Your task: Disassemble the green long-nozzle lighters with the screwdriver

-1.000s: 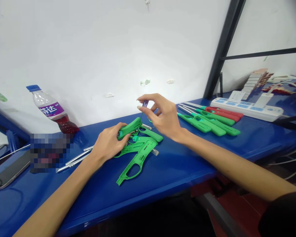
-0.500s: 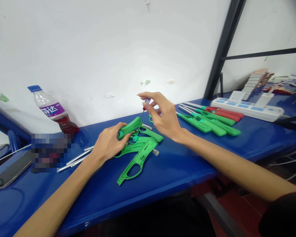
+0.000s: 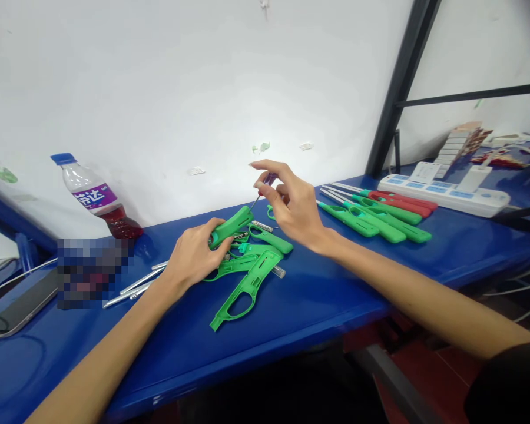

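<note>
My left hand (image 3: 196, 253) is closed around a green gas lighter (image 3: 233, 226), holding its handle just above the blue table. In my right hand (image 3: 294, 206) a small screwdriver (image 3: 269, 179) is pinched between thumb and fingers, the index finger stretched out. Its thin shaft slants down to the end of the lighter, and whether the tip is inside cannot be made out. Below lie green handle halves (image 3: 246, 291) with their hollow insides up, another green handle piece (image 3: 270, 239) and a clear tube (image 3: 278, 271). Metal tubes (image 3: 143, 282) lie left, partly behind my left forearm.
Several assembled green lighters (image 3: 375, 221) and red ones (image 3: 401, 201) lie to the right, before a white power strip (image 3: 446, 194). A soda bottle (image 3: 95, 194) leans by the wall at left, near a phone (image 3: 24, 303). A black metal frame (image 3: 400, 88) rises at right.
My right hand has lifted very slightly and the screwdriver has tilted more, its handle leaning to the right. My left hand and the lighter have hardly moved.
</note>
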Action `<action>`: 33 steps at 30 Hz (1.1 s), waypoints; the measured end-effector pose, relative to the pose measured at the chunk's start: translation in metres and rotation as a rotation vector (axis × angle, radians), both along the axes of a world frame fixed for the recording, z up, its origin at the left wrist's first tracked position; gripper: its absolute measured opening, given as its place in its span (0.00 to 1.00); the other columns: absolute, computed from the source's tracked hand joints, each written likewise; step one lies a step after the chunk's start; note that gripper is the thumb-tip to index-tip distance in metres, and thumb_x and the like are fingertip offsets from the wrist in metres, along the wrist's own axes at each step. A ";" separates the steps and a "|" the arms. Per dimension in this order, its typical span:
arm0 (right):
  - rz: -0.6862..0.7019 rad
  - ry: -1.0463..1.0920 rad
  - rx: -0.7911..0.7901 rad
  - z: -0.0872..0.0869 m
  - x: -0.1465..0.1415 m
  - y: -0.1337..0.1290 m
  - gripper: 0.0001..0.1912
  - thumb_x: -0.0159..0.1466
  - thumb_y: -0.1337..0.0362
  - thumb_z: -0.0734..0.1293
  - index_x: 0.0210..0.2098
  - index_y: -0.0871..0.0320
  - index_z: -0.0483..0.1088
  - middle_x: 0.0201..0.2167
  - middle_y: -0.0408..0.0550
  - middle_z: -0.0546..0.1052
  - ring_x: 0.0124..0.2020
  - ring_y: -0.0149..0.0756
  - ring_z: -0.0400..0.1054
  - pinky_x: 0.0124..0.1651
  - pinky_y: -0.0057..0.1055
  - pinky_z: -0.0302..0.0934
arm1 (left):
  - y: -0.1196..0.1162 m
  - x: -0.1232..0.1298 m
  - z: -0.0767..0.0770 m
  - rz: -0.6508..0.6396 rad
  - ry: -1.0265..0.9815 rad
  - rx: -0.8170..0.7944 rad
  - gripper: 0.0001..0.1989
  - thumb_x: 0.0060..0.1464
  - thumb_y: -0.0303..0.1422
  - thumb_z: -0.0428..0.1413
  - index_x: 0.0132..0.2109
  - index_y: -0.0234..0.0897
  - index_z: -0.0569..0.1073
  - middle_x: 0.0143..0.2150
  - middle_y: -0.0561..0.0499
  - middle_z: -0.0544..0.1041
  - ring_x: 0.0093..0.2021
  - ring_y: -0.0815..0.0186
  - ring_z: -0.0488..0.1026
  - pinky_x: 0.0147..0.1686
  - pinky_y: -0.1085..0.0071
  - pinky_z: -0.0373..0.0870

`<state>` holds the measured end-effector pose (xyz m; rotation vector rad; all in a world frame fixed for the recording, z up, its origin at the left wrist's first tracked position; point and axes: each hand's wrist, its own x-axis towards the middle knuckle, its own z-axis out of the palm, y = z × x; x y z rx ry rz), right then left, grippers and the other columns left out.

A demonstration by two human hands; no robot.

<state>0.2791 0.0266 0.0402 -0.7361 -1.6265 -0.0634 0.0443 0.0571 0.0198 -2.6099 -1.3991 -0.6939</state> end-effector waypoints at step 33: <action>-0.022 0.078 0.005 0.002 -0.002 -0.001 0.08 0.73 0.58 0.64 0.49 0.52 0.68 0.40 0.42 0.78 0.35 0.30 0.75 0.33 0.30 0.67 | -0.001 -0.001 0.003 0.004 -0.048 0.021 0.19 0.63 0.45 0.54 0.55 0.39 0.74 0.33 0.49 0.81 0.30 0.59 0.77 0.33 0.66 0.68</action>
